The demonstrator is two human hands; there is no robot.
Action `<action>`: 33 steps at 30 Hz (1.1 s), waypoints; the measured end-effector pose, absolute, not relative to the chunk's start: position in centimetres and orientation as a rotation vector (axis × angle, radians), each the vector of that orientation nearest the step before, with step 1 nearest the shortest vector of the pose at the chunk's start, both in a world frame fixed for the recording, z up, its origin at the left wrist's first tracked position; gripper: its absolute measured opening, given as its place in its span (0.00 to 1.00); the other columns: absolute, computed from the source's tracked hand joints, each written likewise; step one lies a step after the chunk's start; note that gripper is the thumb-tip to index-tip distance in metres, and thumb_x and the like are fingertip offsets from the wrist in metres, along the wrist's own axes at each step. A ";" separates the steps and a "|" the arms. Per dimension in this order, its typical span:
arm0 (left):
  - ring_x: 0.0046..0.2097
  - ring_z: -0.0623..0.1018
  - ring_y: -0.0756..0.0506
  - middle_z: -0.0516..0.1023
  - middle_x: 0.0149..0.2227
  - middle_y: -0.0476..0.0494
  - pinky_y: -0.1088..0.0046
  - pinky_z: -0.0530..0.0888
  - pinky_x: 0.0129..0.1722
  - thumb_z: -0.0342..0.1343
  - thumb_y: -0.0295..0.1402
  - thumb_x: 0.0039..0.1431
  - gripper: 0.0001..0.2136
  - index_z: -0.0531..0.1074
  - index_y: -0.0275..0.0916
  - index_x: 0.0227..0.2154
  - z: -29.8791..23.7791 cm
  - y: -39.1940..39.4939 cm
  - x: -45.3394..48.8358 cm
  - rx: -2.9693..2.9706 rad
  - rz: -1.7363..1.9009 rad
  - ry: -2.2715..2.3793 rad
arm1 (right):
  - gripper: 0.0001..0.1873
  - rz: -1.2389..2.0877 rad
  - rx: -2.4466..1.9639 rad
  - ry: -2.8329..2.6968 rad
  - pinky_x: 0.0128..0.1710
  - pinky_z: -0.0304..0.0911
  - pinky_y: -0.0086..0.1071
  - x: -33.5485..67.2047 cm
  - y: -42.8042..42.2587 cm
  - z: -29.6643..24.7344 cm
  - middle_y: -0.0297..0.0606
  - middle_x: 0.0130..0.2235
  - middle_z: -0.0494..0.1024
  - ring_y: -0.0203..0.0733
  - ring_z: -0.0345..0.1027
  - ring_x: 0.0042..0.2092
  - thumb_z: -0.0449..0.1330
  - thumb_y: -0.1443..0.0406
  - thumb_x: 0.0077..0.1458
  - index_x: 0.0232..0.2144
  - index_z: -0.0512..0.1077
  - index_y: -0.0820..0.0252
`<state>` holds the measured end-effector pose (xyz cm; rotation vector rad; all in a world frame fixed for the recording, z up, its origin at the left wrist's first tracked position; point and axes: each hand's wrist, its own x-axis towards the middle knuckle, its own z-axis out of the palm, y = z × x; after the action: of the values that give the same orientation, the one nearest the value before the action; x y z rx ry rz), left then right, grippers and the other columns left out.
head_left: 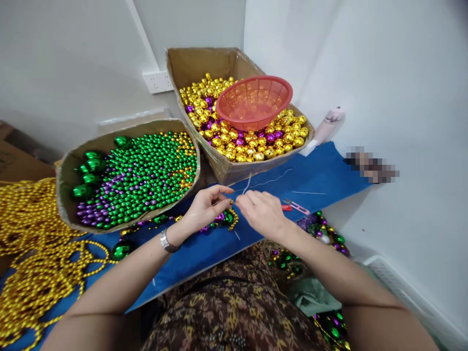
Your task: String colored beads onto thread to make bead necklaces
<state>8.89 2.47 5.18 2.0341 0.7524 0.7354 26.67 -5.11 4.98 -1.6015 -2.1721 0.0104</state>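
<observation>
There, your left hand (203, 208) and right hand (263, 213) pinch white thread (249, 182); beads (228, 218) already strung below (bright ones!), loose end trailing, seemingly untrimmed.

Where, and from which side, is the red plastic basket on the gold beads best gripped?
I'd grip the open red plastic basket by the right end of its rim, right hand coming from above and the right. The rim there stands raised over the shiny gold beads; the base rests among them, likely harder to reach.

Thread (249, 182) partly hidden by right hand (263, 213)
</observation>
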 end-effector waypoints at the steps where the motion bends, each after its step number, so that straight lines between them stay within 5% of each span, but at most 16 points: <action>1: 0.27 0.77 0.50 0.80 0.29 0.44 0.77 0.73 0.27 0.56 0.32 0.59 0.11 0.72 0.34 0.43 5.2 2.5 9.0 1.921 0.723 0.758 | 0.14 0.002 -1.599 -2.241 0.32 0.55 0.31 26.4 -5.7 5.1 0.42 0.32 0.75 0.39 0.68 0.33 0.48 0.65 0.65 0.33 0.71 0.61; 4: 0.29 0.77 0.50 0.80 0.30 0.43 0.77 0.74 0.29 0.58 0.33 0.58 0.11 0.74 0.33 0.42 5.5 2.3 8.9 1.893 0.759 0.736 | 0.12 0.340 -1.370 -2.387 0.31 0.56 0.29 26.6 -6.4 5.4 0.36 0.32 0.76 0.36 0.68 0.31 0.50 0.63 0.65 0.32 0.72 0.59; 9: 0.32 0.77 0.51 0.80 0.34 0.44 0.75 0.73 0.33 0.55 0.27 0.61 0.12 0.74 0.38 0.47 6.3 1.8 8.2 2.389 0.967 0.493 | 0.14 0.732 -1.221 -1.759 0.38 0.62 0.30 28.5 -3.3 4.5 0.37 0.38 0.77 0.36 0.70 0.38 0.49 0.59 0.65 0.42 0.71 0.58; 15: 0.34 0.77 0.49 0.80 0.34 0.44 0.70 0.73 0.37 0.53 0.21 0.59 0.18 0.70 0.41 0.52 5.6 2.6 8.0 2.744 1.167 0.189 | 0.25 1.784 -0.689 -1.440 0.26 0.61 0.26 26.7 -1.5 0.5 0.37 0.30 0.77 0.34 0.68 0.28 0.58 0.46 0.56 0.40 0.69 0.63; 24: 0.35 0.77 0.47 0.80 0.32 0.44 0.68 0.73 0.42 0.56 0.26 0.59 0.08 0.75 0.40 0.41 3.9 3.1 6.1 2.839 1.190 0.559 | 0.22 1.458 -1.019 -1.326 0.23 0.61 0.25 26.4 -3.1 2.3 0.31 0.26 0.74 0.30 0.65 0.23 0.61 0.47 0.53 0.30 0.71 0.61; 29: 0.30 0.74 0.48 0.75 0.26 0.46 0.72 0.71 0.33 0.54 0.35 0.61 0.09 0.75 0.37 0.30 2.6 2.7 3.6 2.381 0.874 0.977 | 0.24 1.303 -1.209 -1.210 0.26 0.64 0.26 27.6 -3.1 0.0 0.34 0.26 0.76 0.33 0.70 0.26 0.60 0.45 0.52 0.31 0.71 0.61; 33: 0.36 0.76 0.48 0.78 0.42 0.40 0.74 0.72 0.33 0.56 0.38 0.60 0.11 0.74 0.36 0.26 3.0 1.4 3.5 1.658 0.883 0.859 | 0.23 1.364 -1.222 -1.100 0.23 0.59 0.23 26.9 -3.1 -2.0 0.34 0.26 0.76 0.31 0.69 0.24 0.62 0.47 0.50 0.30 0.72 0.62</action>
<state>3.46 1.36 3.00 1.6576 0.8594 0.8832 26.94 -3.10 -1.96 -1.2219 -1.1000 1.3640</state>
